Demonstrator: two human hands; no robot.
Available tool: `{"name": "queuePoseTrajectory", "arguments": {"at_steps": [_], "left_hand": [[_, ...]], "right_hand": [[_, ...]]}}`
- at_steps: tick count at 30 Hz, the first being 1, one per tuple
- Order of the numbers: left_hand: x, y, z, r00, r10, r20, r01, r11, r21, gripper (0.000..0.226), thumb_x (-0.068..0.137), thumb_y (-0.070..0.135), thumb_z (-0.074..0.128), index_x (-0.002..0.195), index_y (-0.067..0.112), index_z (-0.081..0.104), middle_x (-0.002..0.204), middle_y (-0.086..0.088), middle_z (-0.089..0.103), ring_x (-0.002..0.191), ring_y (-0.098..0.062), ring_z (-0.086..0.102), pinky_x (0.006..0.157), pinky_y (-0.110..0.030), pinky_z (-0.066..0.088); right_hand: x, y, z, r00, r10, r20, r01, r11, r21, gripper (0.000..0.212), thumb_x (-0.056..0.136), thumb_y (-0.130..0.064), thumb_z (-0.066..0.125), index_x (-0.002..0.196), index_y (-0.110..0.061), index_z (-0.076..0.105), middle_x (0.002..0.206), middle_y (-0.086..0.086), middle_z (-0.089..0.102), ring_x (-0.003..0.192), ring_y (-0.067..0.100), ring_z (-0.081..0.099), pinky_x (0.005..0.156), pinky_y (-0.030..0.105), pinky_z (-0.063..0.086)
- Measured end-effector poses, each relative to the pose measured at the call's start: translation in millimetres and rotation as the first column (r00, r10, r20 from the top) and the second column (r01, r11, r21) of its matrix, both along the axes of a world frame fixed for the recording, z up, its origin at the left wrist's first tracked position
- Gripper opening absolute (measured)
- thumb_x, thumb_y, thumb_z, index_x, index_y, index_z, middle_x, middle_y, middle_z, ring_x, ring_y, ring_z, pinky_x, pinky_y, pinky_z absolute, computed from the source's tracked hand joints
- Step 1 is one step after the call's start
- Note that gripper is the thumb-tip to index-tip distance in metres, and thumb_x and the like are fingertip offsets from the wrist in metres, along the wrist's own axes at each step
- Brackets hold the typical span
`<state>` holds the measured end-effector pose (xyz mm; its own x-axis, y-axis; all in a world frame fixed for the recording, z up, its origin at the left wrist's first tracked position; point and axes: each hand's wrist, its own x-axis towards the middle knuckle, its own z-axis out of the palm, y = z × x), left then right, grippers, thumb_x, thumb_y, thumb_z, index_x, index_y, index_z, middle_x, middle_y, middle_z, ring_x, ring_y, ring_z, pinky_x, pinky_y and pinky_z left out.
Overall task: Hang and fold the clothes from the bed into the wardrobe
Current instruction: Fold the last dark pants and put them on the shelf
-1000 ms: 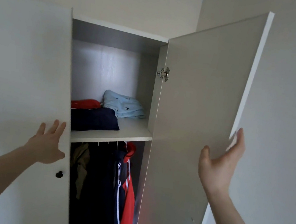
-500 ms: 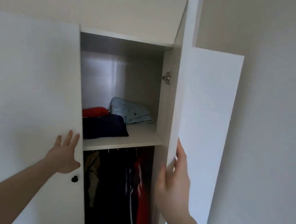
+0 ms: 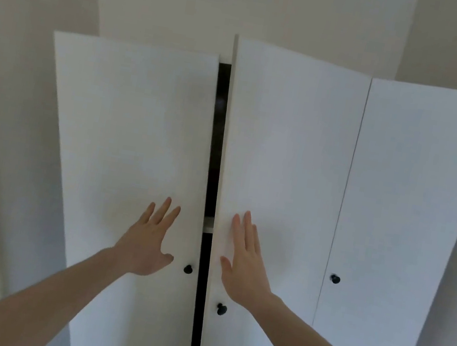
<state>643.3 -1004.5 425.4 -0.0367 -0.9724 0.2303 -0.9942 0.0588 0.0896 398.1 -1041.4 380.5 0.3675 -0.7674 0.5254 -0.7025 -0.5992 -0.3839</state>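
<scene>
hands: left hand (image 3: 147, 245), right hand (image 3: 245, 268) flat, fingers straight | wardrobe doors (image 3: 284, 151) (ajar) | pale walls (image 3: 25, 51)

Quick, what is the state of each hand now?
Left hand: open, flat on the left door.
Right hand: open, flat on the middle door.

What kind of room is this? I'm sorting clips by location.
Probably a bedroom or dressing corner: a tall white wardrobe with black knobs stands against plain walls, and both hands, left hand and right hand, press its doors.
</scene>
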Motion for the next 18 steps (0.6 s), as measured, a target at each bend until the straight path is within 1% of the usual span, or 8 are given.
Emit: {"name": "queuePoseTrajectory", "arguments": {"at_steps": [3,7,11,18], "left_hand": [[12,13,-2,1.0,0.009,0.01,-0.009,1.0,-0.023,0.11,0.09,0.05,0.063,0.156,0.036,-0.023,0.158,0.014,-0.039,0.153,-0.023,-0.024,0.126,-0.039,0.012],[25,26,-2,1.0,0.011,-0.001,-0.011,0.998,-0.061,0.109,0.088,0.051,0.064,0.157,0.04,-0.02,0.158,0.018,-0.039,0.152,-0.019,-0.026,0.126,-0.038,0.011],[30,33,-3,1.0,0.016,0.002,-0.016,0.996,-0.082,0.109,0.088,0.053,0.064,0.156,0.042,-0.02,0.157,0.021,-0.04,0.151,-0.016,-0.028,0.126,-0.037,0.009],[29,43,1,1.0,0.018,0.016,-0.016,0.995,-0.095,0.107,0.088,0.054,0.062,0.156,0.043,-0.02,0.156,0.023,-0.041,0.15,-0.013,-0.03,0.126,-0.037,0.007]], "right_hand": [[12,-19,1,0.995,-0.03,-0.093,0.037,0.997,0.073,0.094,0.103,-0.02,0.05,0.157,-0.021,-0.027,0.16,-0.003,-0.042,0.153,0.027,-0.027,0.128,0.05,0.008],[26,-35,4,0.993,-0.053,-0.109,0.07,0.986,0.151,0.099,0.101,-0.022,0.053,0.156,-0.022,-0.029,0.159,-0.001,-0.044,0.153,0.032,-0.026,0.126,0.055,0.011],[32,-47,5,0.987,-0.071,-0.142,0.097,0.977,0.187,0.101,0.099,-0.02,0.055,0.157,-0.023,-0.028,0.159,-0.003,-0.043,0.154,0.032,-0.025,0.126,0.056,0.015],[33,-62,5,0.971,-0.064,-0.228,0.125,0.956,0.264,0.097,0.099,-0.018,0.053,0.159,-0.022,-0.024,0.16,-0.004,-0.042,0.155,0.033,-0.019,0.125,0.056,0.014]]}}
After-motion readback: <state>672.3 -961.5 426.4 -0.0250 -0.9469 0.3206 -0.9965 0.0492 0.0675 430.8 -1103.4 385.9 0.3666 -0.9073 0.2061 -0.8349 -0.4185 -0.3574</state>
